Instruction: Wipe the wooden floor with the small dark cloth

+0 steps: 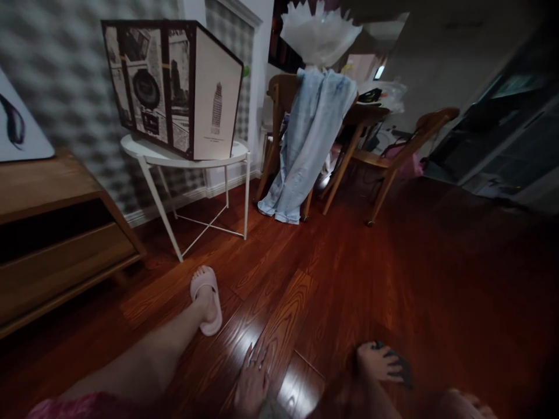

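Observation:
My left hand is low in the view, palm down over the wooden floor, with its fingers stretched out and nothing in them. Further right, my right hand reaches out just above or on the floor, its fingers spread. A dark patch lies under and between those fingers; I cannot make out whether it is a thing or a shadow. To the left my leg stretches forward, its foot in a pale pink slipper. Blurred toes or fingers show at the bottom right edge.
A white side table bears a large printed box. Left of it stands a wooden cabinet. Light blue jeans hang over a wooden chair. A second chair stands further right, beside a cluttered table.

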Motion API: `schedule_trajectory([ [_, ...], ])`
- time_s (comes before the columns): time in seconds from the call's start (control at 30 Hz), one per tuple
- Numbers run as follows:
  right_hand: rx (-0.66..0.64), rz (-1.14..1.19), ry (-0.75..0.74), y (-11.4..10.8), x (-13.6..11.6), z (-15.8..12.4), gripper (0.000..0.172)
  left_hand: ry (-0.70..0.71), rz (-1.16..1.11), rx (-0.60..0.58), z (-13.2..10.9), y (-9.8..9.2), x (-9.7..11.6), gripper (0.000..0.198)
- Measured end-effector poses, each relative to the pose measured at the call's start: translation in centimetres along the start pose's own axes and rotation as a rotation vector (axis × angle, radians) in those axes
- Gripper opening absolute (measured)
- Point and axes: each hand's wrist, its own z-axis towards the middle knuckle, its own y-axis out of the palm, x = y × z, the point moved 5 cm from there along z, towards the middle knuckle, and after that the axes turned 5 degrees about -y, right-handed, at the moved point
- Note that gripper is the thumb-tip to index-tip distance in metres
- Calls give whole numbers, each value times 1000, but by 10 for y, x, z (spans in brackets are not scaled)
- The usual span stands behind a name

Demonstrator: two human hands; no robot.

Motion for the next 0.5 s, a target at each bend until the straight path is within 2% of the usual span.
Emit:
schedule_trajectory([
  [0.1, 2, 68, 77, 6, -69, 7, 68, 4, 5, -14, 18, -5, -24, 42],
  [0.17, -66, 101, -59, 22, -129, 4, 66, 2, 6, -15, 35, -13, -47, 38],
  [0.23, -135, 127, -215, 43, -190, -10, 64, -9, 6, -11, 56, -24, -75, 38],
  [0.3, -209, 159, -388, 62, -251, -38, 62, -30, 8, -1, 79, -39, -108, 40],
  [0.4, -320, 221, -665, 76, -331, -100, 58, -74, 17, 24, 116, -67, -160, 49],
  [0.5, -406, 291, -936, 72, -382, -165, 54, -118, 28, 51, 145, -93, -199, 61],
])
